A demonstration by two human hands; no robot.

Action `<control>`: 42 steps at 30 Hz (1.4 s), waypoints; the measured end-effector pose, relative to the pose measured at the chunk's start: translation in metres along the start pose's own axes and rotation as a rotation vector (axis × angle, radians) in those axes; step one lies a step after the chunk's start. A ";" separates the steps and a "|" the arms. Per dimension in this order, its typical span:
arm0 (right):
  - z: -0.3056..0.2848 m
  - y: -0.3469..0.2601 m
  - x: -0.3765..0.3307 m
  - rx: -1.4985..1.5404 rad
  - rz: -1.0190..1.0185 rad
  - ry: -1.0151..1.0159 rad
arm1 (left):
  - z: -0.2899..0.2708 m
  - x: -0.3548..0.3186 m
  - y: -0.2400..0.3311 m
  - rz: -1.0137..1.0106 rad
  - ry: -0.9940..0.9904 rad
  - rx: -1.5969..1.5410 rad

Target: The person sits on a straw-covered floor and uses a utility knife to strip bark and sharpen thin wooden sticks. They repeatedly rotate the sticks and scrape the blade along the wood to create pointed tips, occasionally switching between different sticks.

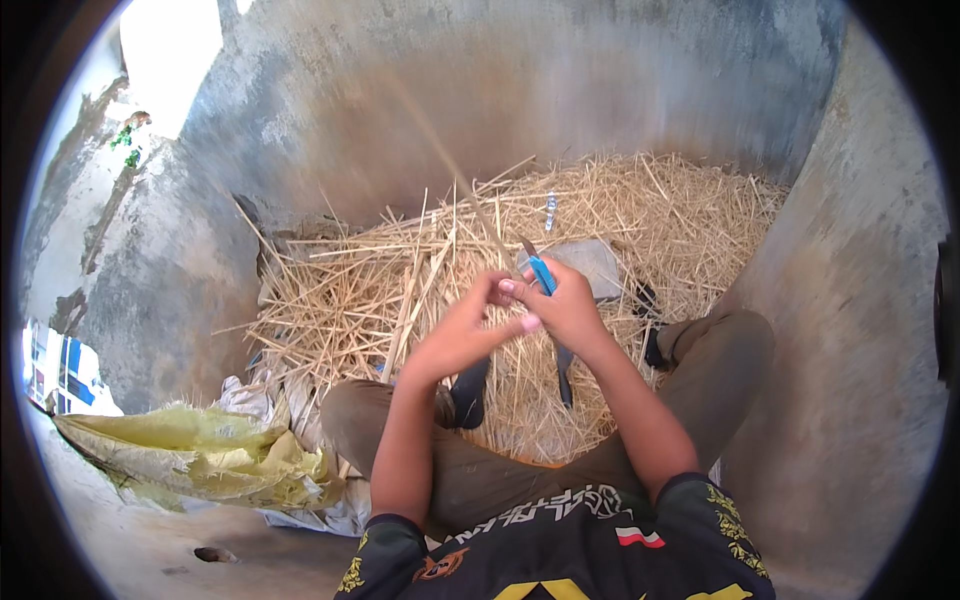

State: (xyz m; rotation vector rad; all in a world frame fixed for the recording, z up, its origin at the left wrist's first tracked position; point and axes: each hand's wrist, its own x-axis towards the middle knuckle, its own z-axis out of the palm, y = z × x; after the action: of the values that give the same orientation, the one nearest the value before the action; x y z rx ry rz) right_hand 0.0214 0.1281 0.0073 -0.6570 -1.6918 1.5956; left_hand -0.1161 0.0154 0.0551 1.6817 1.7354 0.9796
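Taking the grey slab (595,262) as our landmark, we see the right hand (568,303) on its near side, partly covering it, with fingers clenched around a blue cutter knife (543,275); the knife's blade points up and away from the body, presumably to keep the edge clear of the lap. The left hand (470,325), near and to the left of the slab, is half open, its fingers curled and its thumb spread apart from them toward the right hand; a thin strip (458,172), blurred, slants from where the hands meet to a point beyond and left of the slab, probably so that its free length stays off the legs; we cannot tell which fingers pinch it. Loose pale stalks (335,300) lie left of the slab, and finer straw (690,215) lies beyond it and to its right; a dark tool (565,378) rests on the near side, perhaps placed there for easy reach; a yellow sack (210,455) sits well apart, to the near left of the slab.
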 end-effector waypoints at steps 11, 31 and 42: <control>-0.024 -0.014 0.004 0.075 -0.029 0.119 | 0.059 0.009 -0.013 -0.274 -0.210 -0.547; -0.096 -0.037 0.040 -1.242 -0.412 0.362 | 0.085 -0.014 0.022 -0.148 0.175 -0.427; -0.095 -0.010 0.049 -1.163 -0.367 0.450 | 0.084 -0.017 0.038 -0.174 0.250 0.108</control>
State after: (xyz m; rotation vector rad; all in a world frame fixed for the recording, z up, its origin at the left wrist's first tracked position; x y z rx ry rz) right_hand 0.0662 0.2249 0.0236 -1.0489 -2.0981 0.0590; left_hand -0.0249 0.0084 0.0330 1.4914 2.0925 1.0687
